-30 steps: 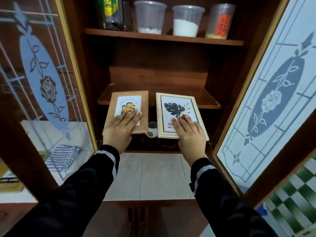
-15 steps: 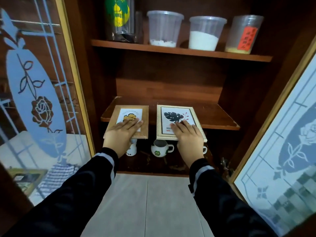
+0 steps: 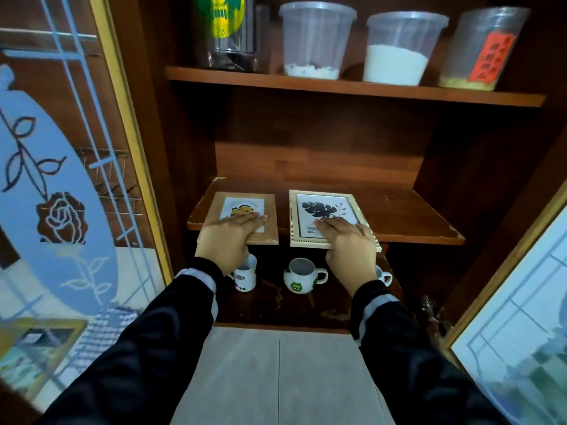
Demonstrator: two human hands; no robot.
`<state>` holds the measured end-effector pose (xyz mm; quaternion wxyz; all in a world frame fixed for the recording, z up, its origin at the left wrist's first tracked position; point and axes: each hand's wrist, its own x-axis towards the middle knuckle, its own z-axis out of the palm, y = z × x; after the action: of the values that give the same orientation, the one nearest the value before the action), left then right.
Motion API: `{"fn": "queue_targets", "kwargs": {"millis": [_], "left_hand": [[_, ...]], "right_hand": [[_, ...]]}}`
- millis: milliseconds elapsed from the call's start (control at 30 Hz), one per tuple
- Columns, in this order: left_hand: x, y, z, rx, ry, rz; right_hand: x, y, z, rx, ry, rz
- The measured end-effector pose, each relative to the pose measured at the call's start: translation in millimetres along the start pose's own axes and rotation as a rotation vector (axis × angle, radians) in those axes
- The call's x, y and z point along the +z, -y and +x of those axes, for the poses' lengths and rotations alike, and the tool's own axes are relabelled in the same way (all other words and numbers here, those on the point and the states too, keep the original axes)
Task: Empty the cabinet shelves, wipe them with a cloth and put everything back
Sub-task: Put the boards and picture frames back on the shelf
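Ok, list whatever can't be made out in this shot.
Head view only:
- Third mug: mostly behind the right hand.
- Green-and-yellow jar: top cut off by the image edge.
- Red label: characters too blurred.
- Brown frame: print's lower part under the left hand.

A brown wooden picture frame (image 3: 245,206) with a yellow print lies flat at the left front of the middle shelf (image 3: 408,216), overhanging its edge. Just to its right, not touching, a cream beaded picture frame (image 3: 325,207) with a dark leaf print lies flat, also overhanging.

Dim, shadowy interior; wide-angle bowing at edges
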<state>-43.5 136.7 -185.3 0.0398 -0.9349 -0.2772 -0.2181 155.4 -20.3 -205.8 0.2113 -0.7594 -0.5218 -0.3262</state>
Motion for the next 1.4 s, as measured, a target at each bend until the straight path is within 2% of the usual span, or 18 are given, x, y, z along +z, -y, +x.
{"fn": "queue_targets", "kwargs": {"millis": [133, 333, 400, 800, 1400], "left_hand": [[4, 7, 6, 0.029, -0.023, -0.034], [6, 8, 12, 0.025, -0.077, -0.016], [8, 9, 15, 0.019, -0.080, -0.016], [20, 19, 33, -0.022, -0.091, 0.006], [40, 37, 44, 0.047, -0.422, 0.000]], "right_hand": [[5, -7, 8, 0.039, 0.029, 0.014], [-8, -5, 21, 0.086, 0.383, -0.023], [-9, -4, 24, 0.108, 0.416, -0.013], [23, -2, 24, 0.230, 0.039, -0.003], [52, -19, 35, 0.151, -0.204, -0.005]]}}
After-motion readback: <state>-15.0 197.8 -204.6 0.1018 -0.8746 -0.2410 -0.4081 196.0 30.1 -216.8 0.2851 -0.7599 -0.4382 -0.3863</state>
